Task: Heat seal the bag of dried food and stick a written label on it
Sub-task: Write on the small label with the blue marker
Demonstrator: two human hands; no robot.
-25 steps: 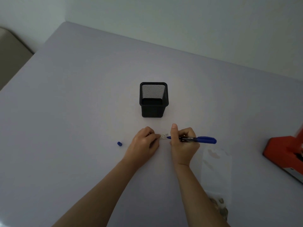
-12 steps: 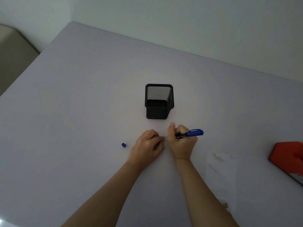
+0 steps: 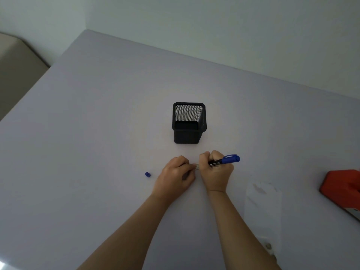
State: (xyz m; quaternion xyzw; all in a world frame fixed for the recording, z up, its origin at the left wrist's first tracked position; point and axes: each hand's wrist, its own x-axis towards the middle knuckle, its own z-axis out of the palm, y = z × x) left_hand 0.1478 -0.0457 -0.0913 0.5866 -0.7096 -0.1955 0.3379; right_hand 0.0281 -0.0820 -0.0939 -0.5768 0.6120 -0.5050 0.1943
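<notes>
plain office-like desk corner: mesh pen holder (image 3: 188, 123), bare wall (image 3: 214, 26), pale table (image 3: 97, 133)

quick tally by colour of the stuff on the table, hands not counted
blue: 2, the marker and its loose cap
black: 1, the mesh pen holder
red: 1, the heat sealer at the right edge
white: 1, the label between the hands
clear: 1, the bag
total: 6

Dim corner where I work.
My pale lilac-grey table (image 3: 97, 133) fills the view up to a plain greenish-white wall (image 3: 214, 26); at the far left, a beige padded piece of furniture (image 3: 15, 71) sits just beside the table.
</notes>
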